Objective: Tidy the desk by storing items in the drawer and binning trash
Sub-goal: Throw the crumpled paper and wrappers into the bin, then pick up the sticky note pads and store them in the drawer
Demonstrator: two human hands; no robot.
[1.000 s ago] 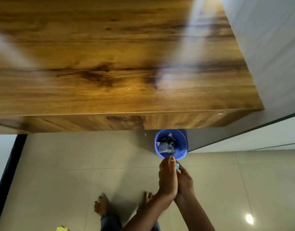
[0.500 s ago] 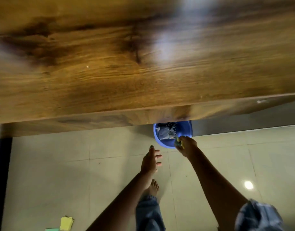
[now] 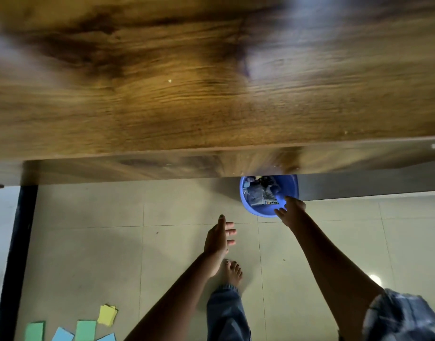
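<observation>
A blue round bin [image 3: 292,185] stands on the floor, half hidden under the front edge of the wooden desk [image 3: 187,107]. Crumpled wrappers and paper trash [image 3: 259,193] lie inside it. My right hand [image 3: 291,210] reaches over the bin's near rim with its fingers spread and nothing visible in them. My left hand [image 3: 220,238] hovers over the floor tiles left of the bin, fingers straight and empty.
Yellow [image 3: 107,315], green [image 3: 85,329] and blue [image 3: 62,335] paper cards lie on the floor at the lower left. A black desk leg [image 3: 17,254] runs down the left side. My bare foot [image 3: 232,271] stands below the left hand.
Both hands were together by the bin a second ago. The right hand carried a small yellowish piece to the bin and now shows open fingers; the left hand drew away to the left.
</observation>
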